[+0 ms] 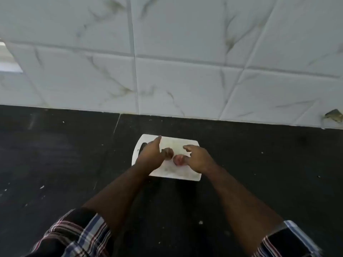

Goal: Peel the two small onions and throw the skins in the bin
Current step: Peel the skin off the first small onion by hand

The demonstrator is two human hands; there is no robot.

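Note:
Two small reddish-brown onions lie side by side on a white cutting board (174,140) in the middle of a black counter. My left hand (150,154) hovers over the board's left side, thumb touching the left onion (169,152), fingers spread. My right hand (199,159) is over the board's right side, its thumb against the right onion (178,160), index finger extended. Neither onion is lifted. The frame is blurred, so the onions' skin condition is unclear.
The black counter (55,164) stretches left and right of the board, dotted with small white specks. A white marble-pattern tiled wall (167,62) rises directly behind it. A chipped spot (333,115) marks the wall at the far right. No bin is in view.

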